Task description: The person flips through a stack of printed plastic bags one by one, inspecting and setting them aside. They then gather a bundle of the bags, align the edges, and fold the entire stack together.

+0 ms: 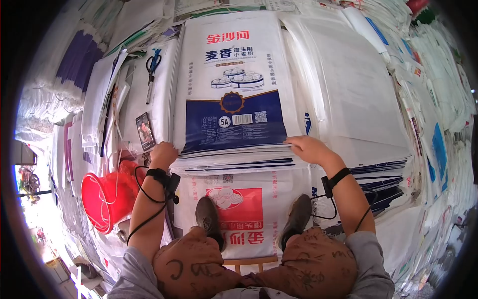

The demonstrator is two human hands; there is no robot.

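A stack of flat white flour sacks (234,129) lies in front of me, the top one printed with a navy panel, red and blue Chinese characters and drawn steamer baskets. My left hand (164,152) is at the stack's near left corner, its fingers closed on the sack edge; the fingertips are partly hidden. At the near right corner, my right hand (306,148) pinches the edge of the top sack between thumb and fingers. Beneath my shoes is another white sack (234,179) with a red printed panel. Each wrist wears a black strap with a cable.
Left of the stack lie a phone (145,131) with a lit screen, black-handled scissors (153,64) and a marker (149,89). A red bucket (107,202) stands near my left forearm. Another pile of white sacks (358,114) rises on the right, with more bundles around.
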